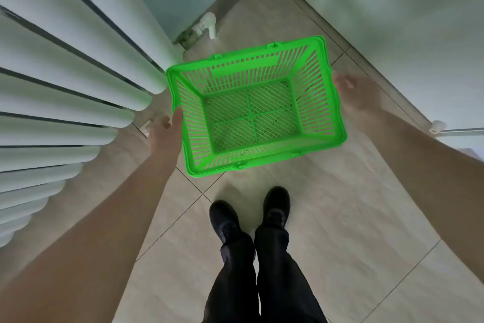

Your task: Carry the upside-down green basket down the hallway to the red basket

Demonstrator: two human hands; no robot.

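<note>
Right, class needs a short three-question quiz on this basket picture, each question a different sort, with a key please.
1. True or false: the green basket holds several items.
2. Which hand touches the basket's side nearest the radiator? A left hand B right hand
3. Fill in: the person's black shoes stand on a tiled ____.

Key: 1 false, it is empty. 2 A. 3 floor.

Both blurred: left hand (167, 129) and right hand (351, 89), fingers partly hidden behind the green basket (324, 66) rim. Grip impossible to tell. Radiator (52, 92) cut off at left edge.
</note>
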